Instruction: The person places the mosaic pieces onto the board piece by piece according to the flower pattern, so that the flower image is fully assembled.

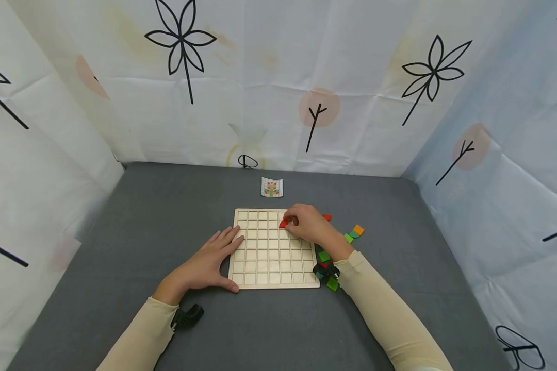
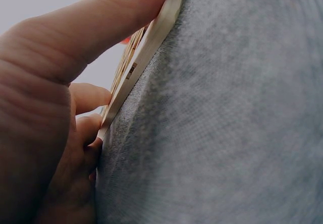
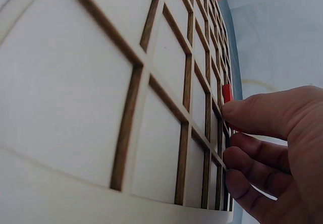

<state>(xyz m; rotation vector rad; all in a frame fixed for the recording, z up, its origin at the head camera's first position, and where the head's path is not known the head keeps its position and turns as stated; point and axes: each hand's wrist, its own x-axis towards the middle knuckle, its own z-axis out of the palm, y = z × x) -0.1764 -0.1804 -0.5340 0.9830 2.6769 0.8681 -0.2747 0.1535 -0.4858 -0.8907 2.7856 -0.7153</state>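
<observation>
A square wooden grid board [image 1: 262,252] with many recessed cells lies flat on the table. Over its far right part, my right hand [image 1: 306,224] pinches a small red tile [image 1: 283,223] between thumb and fingers, close above the cells. The right wrist view shows the tile's red edge [image 3: 227,93] at the thumb tip. My left hand [image 1: 209,260] rests along the board's left side, fingers spread and fairly straight. Its thumb [image 2: 116,12] touches the near edge in the left wrist view, and its fingertips lie at the left rim.
Several small green, orange and red tiles, such as an orange one [image 1: 358,229] and a green one [image 1: 332,284], lie right of the board, partly hidden by the right wrist. A small pattern card [image 1: 272,187] lies beyond the board. Patterned cloth [image 1: 269,77] encloses the grey table [image 1: 190,206].
</observation>
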